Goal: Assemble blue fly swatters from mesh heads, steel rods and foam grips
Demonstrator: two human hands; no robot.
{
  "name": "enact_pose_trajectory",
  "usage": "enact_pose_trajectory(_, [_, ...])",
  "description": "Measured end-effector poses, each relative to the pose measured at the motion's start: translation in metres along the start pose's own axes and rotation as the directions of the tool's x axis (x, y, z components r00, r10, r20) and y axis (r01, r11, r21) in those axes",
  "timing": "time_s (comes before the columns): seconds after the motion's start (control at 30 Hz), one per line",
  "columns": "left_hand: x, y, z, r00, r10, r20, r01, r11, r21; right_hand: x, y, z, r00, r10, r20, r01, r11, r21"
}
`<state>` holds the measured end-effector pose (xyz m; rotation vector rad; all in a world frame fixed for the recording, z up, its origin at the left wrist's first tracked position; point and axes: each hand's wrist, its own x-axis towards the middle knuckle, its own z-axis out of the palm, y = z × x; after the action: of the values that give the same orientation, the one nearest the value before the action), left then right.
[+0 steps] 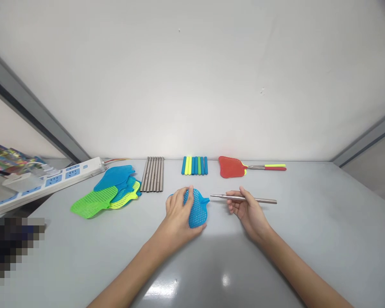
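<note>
My left hand (pixel 181 211) is closed around a blue fly swatter head (pixel 199 211), its short socket pointing right. In my right hand (pixel 248 214), thumb and fingers pinch a metal telescopic rod (pixel 263 200), held nearly level. The rod's thin left tip is just short of the socket, with a small gap between them. Behind the hands lie a row of metal rods (pixel 153 173) and a row of coloured handle sleeves (pixel 195 166) in blue, yellow and green. Part of the blue head is hidden under my left hand.
Loose swatter heads in blue, yellow and green (pixel 94 203) overlap on the left of the grey table (pixel 237 273). Red and yellow swatters (pixel 232 167) with rods and handles lie at the back right. A white power strip (pixel 80 171) runs along the left edge, near the wall.
</note>
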<state>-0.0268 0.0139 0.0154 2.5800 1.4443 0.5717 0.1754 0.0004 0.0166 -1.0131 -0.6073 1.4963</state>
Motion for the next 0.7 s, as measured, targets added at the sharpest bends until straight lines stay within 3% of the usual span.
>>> enact_pose_trajectory(0.47, [0.0003,-0.0010,0.0050,1.000,0.001,-0.016,0.000,1.000,0.025,-0.0001,0.0009,-0.0007,1.000,0.013,0.015,-0.013,1.000,-0.021])
enact_pose_trajectory(0.7, [-0.0003,0.0021,0.0020,1.000,0.013,0.009,-0.013,1.000,-0.002,-0.0005,-0.0011,-0.0007,0.999,-0.036,-0.021,0.035,0.998,-0.046])
